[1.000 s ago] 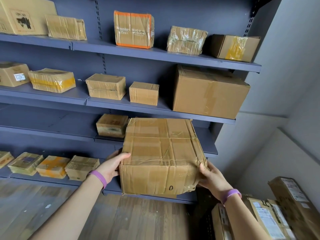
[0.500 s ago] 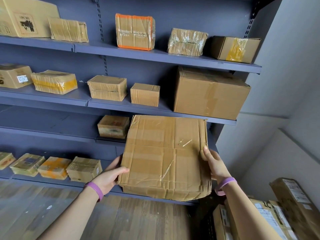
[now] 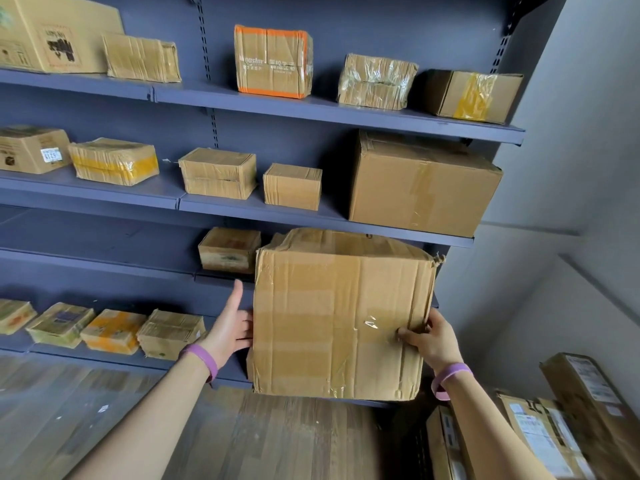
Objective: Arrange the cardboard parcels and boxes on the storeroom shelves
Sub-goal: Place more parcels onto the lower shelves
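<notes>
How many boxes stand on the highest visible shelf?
5, left to right: large printed box, taped parcel, orange-edged box, film-wrapped parcel, yellow-taped box. More may sit beyond the left edge.

Held box (image 3: 341,320): matt brown cardboard, creased, with glossy clear tape patches. Shelves (image 3: 311,109): smooth matt grey-blue painted metal. Floor (image 3: 277,441): wood planks, dull sheen. Wrapped parcel (image 3: 377,81): shiny, wrinkled plastic film.

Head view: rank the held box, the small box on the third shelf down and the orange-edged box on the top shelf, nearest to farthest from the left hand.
1. The held box: touching the left hand, on its right.
2. The small box: third shelf down, just above the hand.
3. The orange-edged box: top shelf, far above.
</notes>
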`<state>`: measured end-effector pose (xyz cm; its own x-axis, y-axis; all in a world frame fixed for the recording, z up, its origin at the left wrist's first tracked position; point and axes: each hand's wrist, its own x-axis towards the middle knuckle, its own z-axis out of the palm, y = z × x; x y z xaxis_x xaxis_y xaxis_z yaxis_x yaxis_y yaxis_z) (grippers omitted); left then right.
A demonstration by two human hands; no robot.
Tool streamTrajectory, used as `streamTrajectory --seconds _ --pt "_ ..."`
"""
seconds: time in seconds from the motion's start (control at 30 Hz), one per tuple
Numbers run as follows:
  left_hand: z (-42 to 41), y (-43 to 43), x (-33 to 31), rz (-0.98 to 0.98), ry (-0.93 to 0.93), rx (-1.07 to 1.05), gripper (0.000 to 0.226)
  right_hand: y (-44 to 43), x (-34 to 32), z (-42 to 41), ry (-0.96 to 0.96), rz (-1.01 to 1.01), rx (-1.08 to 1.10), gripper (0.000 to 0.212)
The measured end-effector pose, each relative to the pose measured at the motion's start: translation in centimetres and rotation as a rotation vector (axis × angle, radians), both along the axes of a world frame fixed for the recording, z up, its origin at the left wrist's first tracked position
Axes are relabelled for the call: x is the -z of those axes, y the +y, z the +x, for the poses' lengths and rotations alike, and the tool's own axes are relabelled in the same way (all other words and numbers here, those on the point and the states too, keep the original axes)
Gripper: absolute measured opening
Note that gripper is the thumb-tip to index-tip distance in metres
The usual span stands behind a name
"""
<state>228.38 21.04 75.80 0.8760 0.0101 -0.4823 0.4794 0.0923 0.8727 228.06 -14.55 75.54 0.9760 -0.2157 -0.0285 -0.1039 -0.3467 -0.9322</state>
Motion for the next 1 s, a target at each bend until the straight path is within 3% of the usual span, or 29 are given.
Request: streamTrajectory --seconds 0.07,0.2,0.3,0.47,0.53,0.7,0.77,0.8,0.9,0.93,1.0 --pt "0.2 0.1 -0.7 -0.014 0.041 -0.033 0.125 -0.1 0.5 -0.3 -0.012 0.018 0.012 0.041" --pt "0.4 0.6 -2.4 -0.124 0.095 -0.055 0.116 -0.4 1.4 -0.5 -0.038 -0.006 0.065 0.045" --pt "0.6 0.9 -3.2 -0.139 0.143 0.035 0.126 -0.3 1.9 -0.9 -0.049 -0.037 0.089 0.043" --pt "0.3 0.9 -3.6 0.023 0.092 0.200 0.088 0.1 2.3 -1.6 -0.038 -0.100 0.053 0.042" --pt "0.2 1.0 -3.0 0.015 0.058 0.166 0.086 0.1 2.1 -1.7 -0.023 -0.116 0.005 0.043" --pt "-0.5 1.5 -0.9 -0.029 0.003 0.048 0.103 0.5 -0.1 -2.2 0.050 0.224 -0.220 0.051" --pt "-0.5 1.8 0.0 -0.054 -0.006 0.008 0.110 0.7 -1.0 -2.4 0.097 0.225 -0.302 0.082" --pt "-0.7 1.7 -0.2 -0.072 -0.018 0.004 0.101 0.6 -1.4 -2.4 0.127 0.222 -0.324 0.098" --pt "-1.3 1.7 -0.8 -0.128 -0.068 -0.022 0.045 0.5 -2.0 -2.4 0.163 0.322 -0.349 0.114" --pt "-1.6 1.9 -0.9 -0.143 -0.086 -0.023 0.043 0.6 -2.4 -2.6 0.161 0.355 -0.344 0.115" --pt "-2.0 2.2 -0.8 -0.166 -0.124 -0.017 0.070 0.6 -2.8 -2.4 0.167 0.408 -0.325 0.102"
